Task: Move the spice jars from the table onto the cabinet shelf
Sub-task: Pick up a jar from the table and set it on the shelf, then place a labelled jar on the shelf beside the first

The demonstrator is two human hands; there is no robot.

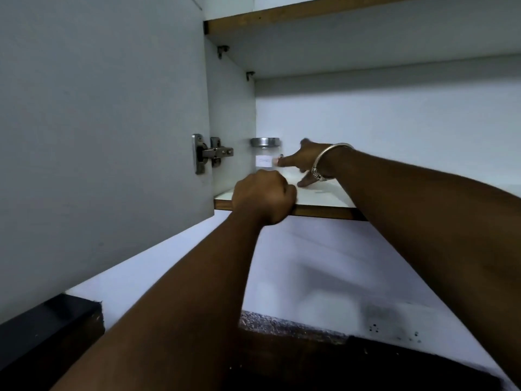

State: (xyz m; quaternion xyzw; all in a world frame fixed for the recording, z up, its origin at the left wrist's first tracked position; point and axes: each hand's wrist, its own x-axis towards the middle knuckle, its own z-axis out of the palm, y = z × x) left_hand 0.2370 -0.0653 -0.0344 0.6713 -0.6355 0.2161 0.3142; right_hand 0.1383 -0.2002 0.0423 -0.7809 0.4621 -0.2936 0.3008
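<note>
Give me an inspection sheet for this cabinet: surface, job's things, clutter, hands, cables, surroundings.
Surface: white shelf, wood-edged.
Job's things: one jar, steel lid, upright in the back left corner.
Clutter: nothing seen.
Hands: left hand fisted at the shelf edge, nothing seen in it; right hand open, fingers reaching to the jar, contact unclear.
Cables: nothing seen.
Surroundings: open door, hinge, counter below.
</note>
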